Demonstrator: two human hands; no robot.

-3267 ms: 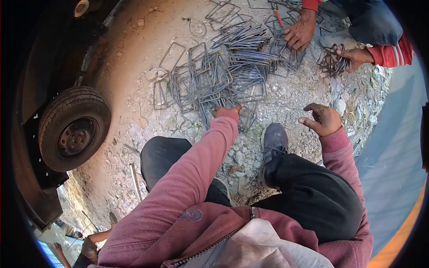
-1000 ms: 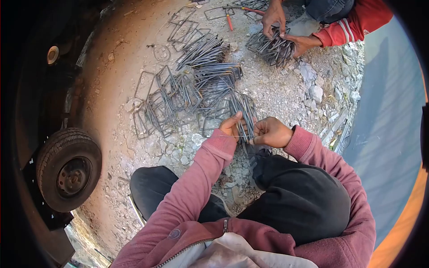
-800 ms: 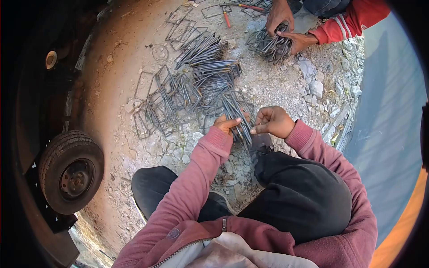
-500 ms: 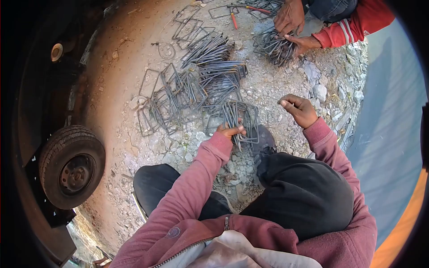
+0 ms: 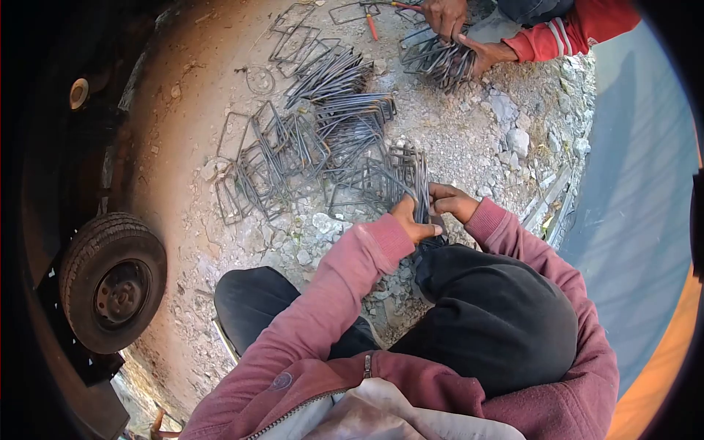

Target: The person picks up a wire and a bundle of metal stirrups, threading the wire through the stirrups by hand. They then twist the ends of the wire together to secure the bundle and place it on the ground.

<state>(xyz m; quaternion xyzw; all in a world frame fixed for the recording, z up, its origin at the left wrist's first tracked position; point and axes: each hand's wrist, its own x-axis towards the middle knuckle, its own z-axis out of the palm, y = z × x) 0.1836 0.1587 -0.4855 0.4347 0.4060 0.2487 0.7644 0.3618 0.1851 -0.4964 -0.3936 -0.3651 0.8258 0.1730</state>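
Presently held: one bundle of bent steel stirrups (image 5: 411, 180), gripped between both my hands above the gravel ground (image 5: 469, 139), just ahead of my raised knee (image 5: 499, 315).

Left hand (image 5: 408, 218): closed on the near end of the bundle, thumb pressed along its side.

Right hand (image 5: 451, 202): curled round the same end from the other side, fingers nearly touching the left hand.

Beyond the bundle, lying on the ground: a loose pile of stirrups (image 5: 308, 139), some stacked in rows, some spread flat as single rectangles.

Farther from the bundle, at the far edge of the pile: a red-handled tool (image 5: 371, 27), and a small coil of wire (image 5: 258, 79) off to the pile's side.

Across the pile from me: another person in a red sleeve (image 5: 557, 37), both of their hands on a second bundle (image 5: 436, 59).

Well apart from the bundle, beyond my other leg: a vehicle tyre (image 5: 114, 282).
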